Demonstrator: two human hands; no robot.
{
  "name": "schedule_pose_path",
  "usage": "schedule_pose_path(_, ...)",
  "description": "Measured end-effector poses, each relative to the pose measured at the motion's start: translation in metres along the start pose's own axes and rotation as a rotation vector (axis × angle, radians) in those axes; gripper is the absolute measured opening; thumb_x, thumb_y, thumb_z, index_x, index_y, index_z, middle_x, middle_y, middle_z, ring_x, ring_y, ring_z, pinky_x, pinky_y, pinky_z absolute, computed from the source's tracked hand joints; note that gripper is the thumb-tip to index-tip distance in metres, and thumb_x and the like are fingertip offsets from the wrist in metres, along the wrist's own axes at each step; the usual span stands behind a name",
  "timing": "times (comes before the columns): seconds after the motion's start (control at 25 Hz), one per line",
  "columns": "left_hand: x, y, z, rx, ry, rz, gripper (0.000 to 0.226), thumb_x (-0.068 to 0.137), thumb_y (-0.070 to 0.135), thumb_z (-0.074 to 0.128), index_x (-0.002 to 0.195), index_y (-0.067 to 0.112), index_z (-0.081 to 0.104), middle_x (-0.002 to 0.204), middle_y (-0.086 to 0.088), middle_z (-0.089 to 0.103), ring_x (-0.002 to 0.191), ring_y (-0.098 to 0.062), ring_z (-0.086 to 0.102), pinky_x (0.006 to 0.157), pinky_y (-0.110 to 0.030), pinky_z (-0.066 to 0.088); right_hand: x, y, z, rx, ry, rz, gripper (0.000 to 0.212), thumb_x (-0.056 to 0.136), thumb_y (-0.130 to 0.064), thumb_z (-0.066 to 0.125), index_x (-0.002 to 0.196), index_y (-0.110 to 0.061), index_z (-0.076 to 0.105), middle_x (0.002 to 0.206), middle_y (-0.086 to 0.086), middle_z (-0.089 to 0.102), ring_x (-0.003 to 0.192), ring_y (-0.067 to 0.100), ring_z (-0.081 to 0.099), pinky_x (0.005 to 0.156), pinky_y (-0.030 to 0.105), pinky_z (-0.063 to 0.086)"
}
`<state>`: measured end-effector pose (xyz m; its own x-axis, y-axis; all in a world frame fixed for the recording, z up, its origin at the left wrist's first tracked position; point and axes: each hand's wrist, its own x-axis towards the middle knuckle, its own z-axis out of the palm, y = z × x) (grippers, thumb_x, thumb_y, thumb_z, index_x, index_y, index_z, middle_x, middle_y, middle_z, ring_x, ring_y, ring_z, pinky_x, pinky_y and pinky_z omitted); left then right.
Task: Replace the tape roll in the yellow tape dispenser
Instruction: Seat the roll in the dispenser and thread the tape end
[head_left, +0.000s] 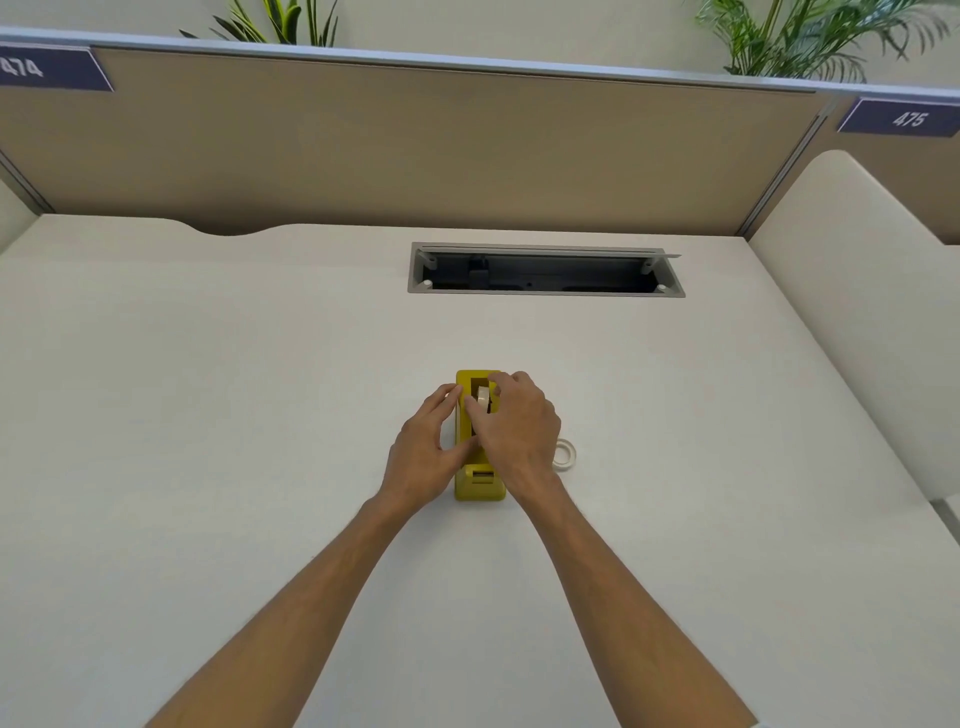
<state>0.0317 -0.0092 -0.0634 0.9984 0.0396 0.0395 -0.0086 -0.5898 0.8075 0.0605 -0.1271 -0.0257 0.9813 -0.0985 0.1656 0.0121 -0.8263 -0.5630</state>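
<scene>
The yellow tape dispenser (479, 486) stands on the white desk (208, 415), its cutter end toward me. A pale tape roll (484, 397) sits upright in its slot. My right hand (514, 431) reaches over the dispenser from the right, with thumb and fingers pinched on that roll. My left hand (428, 447) presses flat against the dispenser's left side, fingers along its wall. A second roll of clear tape (565, 454) lies flat on the desk just right of the dispenser, partly hidden behind my right hand.
An open cable tray (545, 273) is recessed in the desk beyond the dispenser. A tan partition (415, 145) closes the back, and a white side panel (857, 312) rises on the right.
</scene>
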Motion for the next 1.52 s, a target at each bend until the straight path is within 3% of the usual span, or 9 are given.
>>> schedule_pose_path(0.32, -0.004, 0.0, 0.001, 0.066, -0.002, -0.01, 0.066, 0.089, 0.049, 0.058, 0.147, 0.033, 0.032, 0.155, 0.009, 0.035, 0.141, -0.012, 0.034, 0.105, -0.039, 0.04, -0.008, 0.009, -0.001, -0.046, -0.055, -0.104, 0.02, 0.089, -0.034, 0.057, 0.1, -0.02, 0.066, 0.097, 0.0, 0.062, 0.085, 0.022, 0.061, 0.064, 0.033, 0.046)
schedule_pose_path(0.52, -0.005, 0.001, -0.002, 0.022, -0.052, -0.013, 0.067, 0.09, 0.047, 0.057, 0.149, 0.032, 0.028, 0.156, 0.008, 0.032, 0.143, -0.012, 0.031, 0.11, -0.041, 0.038, -0.013, 0.015, -0.007, 0.035, -0.054, -0.137, 0.037, 0.087, -0.042, 0.059, 0.119, -0.024, 0.061, 0.103, -0.004, 0.064, 0.084, 0.02, 0.063, 0.066, 0.033, 0.049)
schedule_pose_path(0.76, -0.003, 0.005, -0.005, 0.029, -0.066, 0.027, 0.07, 0.089, 0.037, 0.062, 0.15, 0.03, 0.028, 0.159, 0.005, 0.025, 0.147, -0.014, 0.022, 0.115, -0.043, 0.031, -0.018, 0.027, -0.013, 0.046, -0.091, -0.243, 0.036, 0.088, -0.033, 0.062, 0.122, -0.022, 0.062, 0.113, -0.004, 0.064, 0.098, 0.016, 0.062, 0.074, 0.036, 0.055)
schedule_pose_path(0.96, 0.008, 0.009, -0.008, 0.053, -0.137, 0.066, 0.06, 0.089, 0.035, 0.063, 0.145, 0.031, 0.039, 0.159, 0.006, 0.021, 0.147, -0.018, 0.019, 0.114, -0.047, 0.033, -0.019, 0.029, -0.015, 0.079, -0.073, -0.258, 0.031, 0.09, -0.028, 0.063, 0.12, -0.021, 0.064, 0.111, -0.003, 0.066, 0.097, 0.015, 0.064, 0.075, 0.034, 0.055)
schedule_pose_path(1.32, 0.015, 0.007, -0.008, 0.039, -0.049, 0.098, 0.04, 0.088, 0.032, 0.066, 0.127, 0.032, 0.059, 0.156, 0.005, 0.031, 0.145, -0.02, 0.024, 0.111, -0.046, 0.034, -0.015, 0.026, -0.014, 0.187, -0.017, -0.201, 0.021, 0.093, -0.031, 0.061, 0.104, -0.015, 0.07, 0.094, -0.001, 0.073, 0.083, 0.017, 0.067, 0.072, 0.038, 0.055)
schedule_pose_path(1.4, 0.017, 0.007, -0.008, 0.045, -0.033, 0.109, 0.039, 0.088, 0.031, 0.065, 0.127, 0.03, 0.059, 0.155, 0.005, 0.032, 0.145, -0.019, 0.025, 0.111, -0.044, 0.034, -0.015, 0.026, -0.014, 0.204, -0.015, -0.193, 0.02, 0.092, -0.03, 0.062, 0.101, -0.014, 0.071, 0.093, -0.001, 0.074, 0.082, 0.015, 0.068, 0.074, 0.037, 0.056)
schedule_pose_path(1.52, 0.02, 0.008, -0.008, 0.097, -0.064, 0.079, 0.055, 0.09, 0.037, 0.062, 0.141, 0.026, 0.044, 0.157, 0.003, 0.027, 0.146, -0.018, 0.02, 0.113, -0.044, 0.031, -0.015, 0.026, -0.014, 0.224, -0.02, -0.18, 0.02, 0.091, -0.029, 0.064, 0.1, -0.013, 0.071, 0.093, 0.0, 0.075, 0.083, 0.014, 0.068, 0.076, 0.036, 0.056)
